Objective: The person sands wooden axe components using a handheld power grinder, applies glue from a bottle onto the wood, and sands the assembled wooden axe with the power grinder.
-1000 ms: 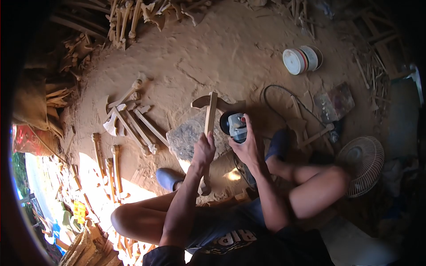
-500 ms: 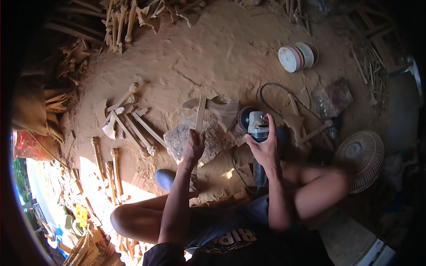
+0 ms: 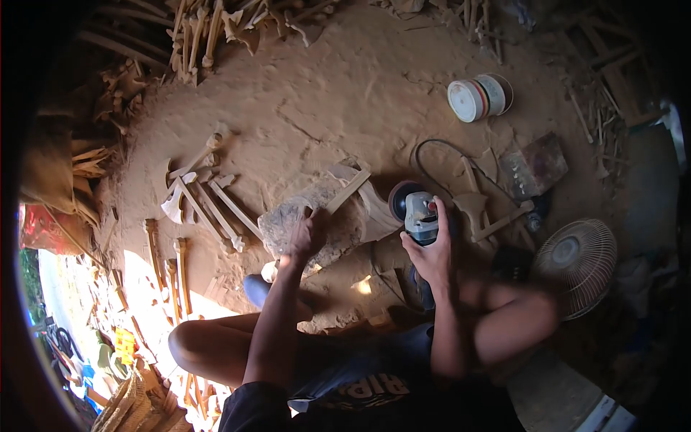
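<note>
My left hand (image 3: 305,234) is closed around a long, straight, pale bone (image 3: 348,191), whose upper part slants up to the right. The bone passes over a rough stone block (image 3: 344,229); a broad flat bone (image 3: 379,210) rests at the stone's right side, partly behind it. In my right hand (image 3: 432,258) is an angle grinder (image 3: 420,219), gripped around its head. Its dark round disc faces left, beside the flat bone and apart from the long one. Whether the disc spins cannot be made out.
Several bones (image 3: 205,201) lie left of the stone, and more bones are heaped (image 3: 198,36) at the back. A white bucket (image 3: 466,101) lies tipped on the sandy floor. The grinder's cable (image 3: 446,144) loops behind it. A fan (image 3: 576,266) stands by my right knee.
My left hand has moved slightly up and tilted the long bone from nearly upright to slanting right. The grinder has shifted only slightly, and the head view has moved a little.
</note>
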A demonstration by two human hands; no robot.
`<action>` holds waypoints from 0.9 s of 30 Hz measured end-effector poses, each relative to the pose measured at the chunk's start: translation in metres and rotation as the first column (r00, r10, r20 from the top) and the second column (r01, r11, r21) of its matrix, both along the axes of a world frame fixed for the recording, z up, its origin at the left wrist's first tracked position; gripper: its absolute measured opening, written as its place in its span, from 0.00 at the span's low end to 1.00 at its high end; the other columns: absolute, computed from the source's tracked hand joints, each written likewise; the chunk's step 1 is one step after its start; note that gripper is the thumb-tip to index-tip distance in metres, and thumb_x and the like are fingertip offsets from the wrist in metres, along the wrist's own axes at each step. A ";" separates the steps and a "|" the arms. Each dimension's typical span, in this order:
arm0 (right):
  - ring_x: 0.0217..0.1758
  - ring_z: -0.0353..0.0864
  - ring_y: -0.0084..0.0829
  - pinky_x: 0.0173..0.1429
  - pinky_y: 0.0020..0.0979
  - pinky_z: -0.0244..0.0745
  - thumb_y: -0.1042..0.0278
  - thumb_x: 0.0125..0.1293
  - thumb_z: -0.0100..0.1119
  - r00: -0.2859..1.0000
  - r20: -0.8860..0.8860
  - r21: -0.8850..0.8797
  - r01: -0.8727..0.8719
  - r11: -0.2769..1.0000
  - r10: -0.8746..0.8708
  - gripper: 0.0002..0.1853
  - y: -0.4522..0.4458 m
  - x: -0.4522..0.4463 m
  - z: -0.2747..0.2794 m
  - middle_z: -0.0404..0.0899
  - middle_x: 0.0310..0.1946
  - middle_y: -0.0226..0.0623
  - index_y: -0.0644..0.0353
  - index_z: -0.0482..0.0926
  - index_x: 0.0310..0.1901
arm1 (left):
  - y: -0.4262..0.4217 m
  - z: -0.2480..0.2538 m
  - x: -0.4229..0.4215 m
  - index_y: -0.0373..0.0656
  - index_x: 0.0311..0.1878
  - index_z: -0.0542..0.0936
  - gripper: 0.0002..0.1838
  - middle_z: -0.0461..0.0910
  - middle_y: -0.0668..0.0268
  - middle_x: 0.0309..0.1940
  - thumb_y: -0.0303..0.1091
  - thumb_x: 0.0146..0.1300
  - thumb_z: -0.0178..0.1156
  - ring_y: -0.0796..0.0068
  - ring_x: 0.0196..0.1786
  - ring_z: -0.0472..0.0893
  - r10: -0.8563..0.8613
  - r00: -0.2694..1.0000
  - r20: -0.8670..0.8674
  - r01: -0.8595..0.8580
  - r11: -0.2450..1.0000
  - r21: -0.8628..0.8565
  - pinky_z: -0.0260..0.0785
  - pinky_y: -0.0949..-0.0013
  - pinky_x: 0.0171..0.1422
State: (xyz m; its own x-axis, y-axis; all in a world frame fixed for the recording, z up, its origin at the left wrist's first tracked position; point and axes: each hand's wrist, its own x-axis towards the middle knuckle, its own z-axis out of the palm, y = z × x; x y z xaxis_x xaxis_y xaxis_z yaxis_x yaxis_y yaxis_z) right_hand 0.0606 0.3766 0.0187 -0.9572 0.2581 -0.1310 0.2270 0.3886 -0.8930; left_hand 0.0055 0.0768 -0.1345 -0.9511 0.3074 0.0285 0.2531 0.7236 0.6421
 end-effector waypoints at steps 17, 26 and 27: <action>0.58 0.87 0.48 0.58 0.43 0.83 0.66 0.55 0.76 0.935 0.053 0.409 -0.341 0.847 0.351 0.49 -0.011 0.063 -0.064 0.82 0.62 0.51 0.51 0.63 0.79 | 0.016 0.024 0.012 0.57 0.63 0.75 0.19 0.78 0.56 0.54 0.39 0.69 0.59 0.44 0.43 0.87 0.125 0.990 0.066 -0.103 0.959 -0.265 0.81 0.47 0.41; 0.54 0.89 0.45 0.51 0.45 0.85 0.61 0.55 0.77 0.905 0.099 0.443 -0.412 0.796 0.413 0.47 -0.011 0.073 -0.074 0.85 0.60 0.40 0.47 0.65 0.78 | 0.013 0.017 0.010 0.57 0.68 0.74 0.23 0.78 0.54 0.58 0.38 0.70 0.58 0.41 0.41 0.86 0.108 0.992 0.059 -0.091 0.966 -0.240 0.81 0.45 0.41; 0.53 0.89 0.46 0.51 0.46 0.85 0.61 0.55 0.77 0.923 0.045 0.444 -0.362 0.820 0.383 0.48 -0.007 0.072 -0.077 0.85 0.60 0.41 0.46 0.65 0.78 | 0.013 0.018 0.009 0.57 0.67 0.75 0.22 0.78 0.54 0.58 0.38 0.70 0.58 0.42 0.41 0.87 0.107 0.993 0.058 -0.091 0.968 -0.233 0.81 0.45 0.41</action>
